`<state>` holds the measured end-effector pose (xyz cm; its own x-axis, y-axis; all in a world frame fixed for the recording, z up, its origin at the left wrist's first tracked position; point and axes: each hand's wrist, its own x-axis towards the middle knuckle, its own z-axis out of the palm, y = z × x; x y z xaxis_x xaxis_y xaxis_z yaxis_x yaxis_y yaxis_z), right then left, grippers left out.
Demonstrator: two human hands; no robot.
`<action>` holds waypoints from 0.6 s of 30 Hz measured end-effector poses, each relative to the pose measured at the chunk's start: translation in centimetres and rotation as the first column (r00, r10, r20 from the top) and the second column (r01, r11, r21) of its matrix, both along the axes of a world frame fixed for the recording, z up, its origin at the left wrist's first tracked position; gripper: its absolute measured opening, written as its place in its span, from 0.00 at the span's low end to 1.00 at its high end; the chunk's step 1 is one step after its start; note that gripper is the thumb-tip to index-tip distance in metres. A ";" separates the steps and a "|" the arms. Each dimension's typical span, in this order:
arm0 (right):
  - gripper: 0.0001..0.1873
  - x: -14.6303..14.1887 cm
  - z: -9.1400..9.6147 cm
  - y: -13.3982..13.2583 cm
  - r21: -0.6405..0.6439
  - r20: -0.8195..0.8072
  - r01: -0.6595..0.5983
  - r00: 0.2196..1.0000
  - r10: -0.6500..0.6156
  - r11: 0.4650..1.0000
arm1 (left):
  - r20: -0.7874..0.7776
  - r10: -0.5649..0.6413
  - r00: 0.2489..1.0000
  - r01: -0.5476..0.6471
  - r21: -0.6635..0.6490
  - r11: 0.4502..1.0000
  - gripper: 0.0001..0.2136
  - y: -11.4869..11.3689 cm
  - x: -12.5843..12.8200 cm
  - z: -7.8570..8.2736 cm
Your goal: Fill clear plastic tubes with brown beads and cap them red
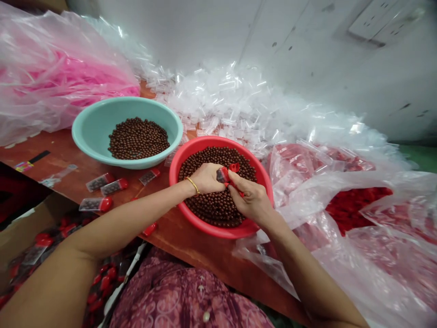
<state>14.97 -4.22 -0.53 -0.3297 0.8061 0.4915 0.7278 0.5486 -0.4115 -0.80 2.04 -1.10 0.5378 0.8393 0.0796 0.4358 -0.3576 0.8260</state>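
Observation:
Above the red basin (221, 233), my left hand (205, 177) is closed round a small clear container (221, 176) with dark brown balls inside and red at its end. My right hand (251, 196) pinches red plastic caps (234, 167) against that end, its fingertips touching the container. Whether the cap is fully seated I cannot tell. Small round brown balls (213, 212) fill much of the red basin under both hands. Left of it, several filled containers with red caps (97, 182) lie on the brown table (184, 248).
A teal basin (90, 132) with brown balls stands at left. Clear empty tubes (235, 100) are heaped along the wall. Bags hold pink pieces (75, 82) at left and red caps (355, 205) at right. Below the table's left edge, a cardboard box (17, 241) holds many filled containers.

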 end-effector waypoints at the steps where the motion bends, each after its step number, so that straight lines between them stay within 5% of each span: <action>1: 0.18 0.0 0.2 -0.1 -0.013 -0.022 0.012 1.000 -0.013 1.000 | 0.003 -0.011 1.000 0.011 -0.019 1.000 0.07 -0.1 0.2 0.0; 5: 0.14 -0.2 0.6 0.5 -0.024 -0.246 0.156 0.956 -0.157 0.987 | 0.011 -0.044 0.999 0.044 -0.078 0.996 0.08 -0.3 0.4 0.3; 8: 0.20 -1.0 0.4 1.8 -0.120 -0.489 0.230 0.833 -0.259 0.966 | -0.055 -0.041 0.998 0.038 -0.060 0.997 0.06 -0.4 0.3 0.4; 11: 0.24 -1.9 0.2 3.4 -0.257 -0.614 0.204 0.720 -0.323 0.945 | -0.162 -0.168 0.972 0.166 -0.021 0.986 0.05 -0.5 0.3 0.5; 18: 0.25 -3.1 -0.7 4.4 -0.344 -0.583 0.087 0.761 -0.285 0.935 | -0.329 -0.210 0.921 0.235 0.039 0.971 0.04 -1.0 0.8 0.4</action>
